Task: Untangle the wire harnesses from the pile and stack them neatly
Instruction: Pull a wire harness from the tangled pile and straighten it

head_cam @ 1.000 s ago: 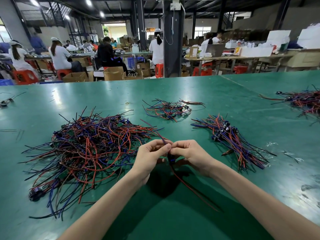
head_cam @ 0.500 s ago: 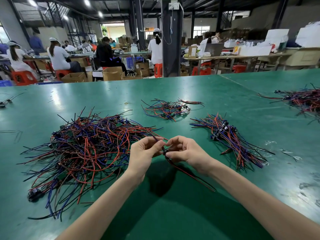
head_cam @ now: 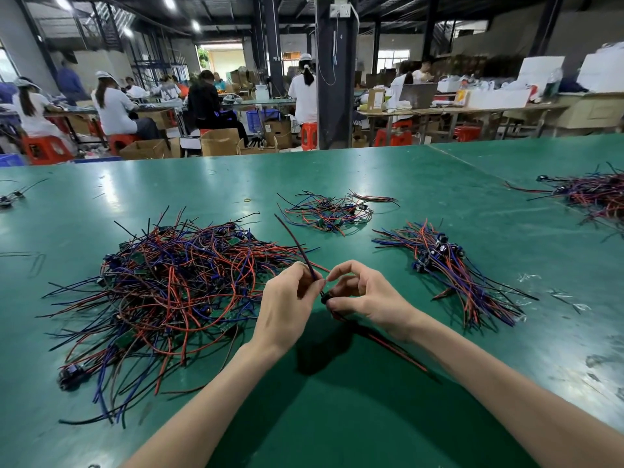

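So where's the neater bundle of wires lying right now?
In the head view the neater bundle lies on the green table, just right of the right hand, which pinches a wire harness; the tangled pile lies far left.

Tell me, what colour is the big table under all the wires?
The table is green, a dark teal shade. The head view shows it best.

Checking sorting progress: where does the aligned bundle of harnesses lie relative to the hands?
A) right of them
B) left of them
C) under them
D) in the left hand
A: the aligned bundle lies on the table right of the right hand; the tangled pile is left of the left hand, and both hands pinch one harness.
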Tool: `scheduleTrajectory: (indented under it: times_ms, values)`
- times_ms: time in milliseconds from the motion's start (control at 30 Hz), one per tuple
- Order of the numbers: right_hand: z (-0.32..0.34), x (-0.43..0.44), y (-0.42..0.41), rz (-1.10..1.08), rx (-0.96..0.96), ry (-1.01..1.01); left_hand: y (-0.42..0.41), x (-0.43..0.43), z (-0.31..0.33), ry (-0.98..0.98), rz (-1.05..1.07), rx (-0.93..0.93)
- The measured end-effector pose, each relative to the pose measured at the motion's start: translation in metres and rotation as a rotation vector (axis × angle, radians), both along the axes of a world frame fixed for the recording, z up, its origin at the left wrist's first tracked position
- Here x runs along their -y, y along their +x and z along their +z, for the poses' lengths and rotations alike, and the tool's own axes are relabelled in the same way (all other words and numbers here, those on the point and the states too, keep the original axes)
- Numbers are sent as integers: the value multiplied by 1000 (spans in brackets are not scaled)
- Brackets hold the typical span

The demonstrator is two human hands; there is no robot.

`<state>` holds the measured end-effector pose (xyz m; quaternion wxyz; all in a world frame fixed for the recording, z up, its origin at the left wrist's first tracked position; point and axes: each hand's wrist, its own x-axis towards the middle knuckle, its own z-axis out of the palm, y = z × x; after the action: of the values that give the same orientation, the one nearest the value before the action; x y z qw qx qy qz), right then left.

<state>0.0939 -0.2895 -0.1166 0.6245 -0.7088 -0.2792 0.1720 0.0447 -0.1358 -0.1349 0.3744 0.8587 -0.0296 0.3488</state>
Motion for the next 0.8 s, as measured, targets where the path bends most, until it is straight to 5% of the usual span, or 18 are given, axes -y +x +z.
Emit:
scheduleTrajectory:
  times_ms: [167,367,600,800]
  values:
    - [4,-1,0,13,-324,136,2,0,2,-372,-111,-143]
    - [4,-7,-4,18,-381,41,1,2,0,-533,-214,-168]
    - [6,-5,-4,-21,-310,-52,-3,5,2,-420,-202,-144]
    - [3,-9,-6,-76,-242,-56,-4,6,2,-13,-144,18]
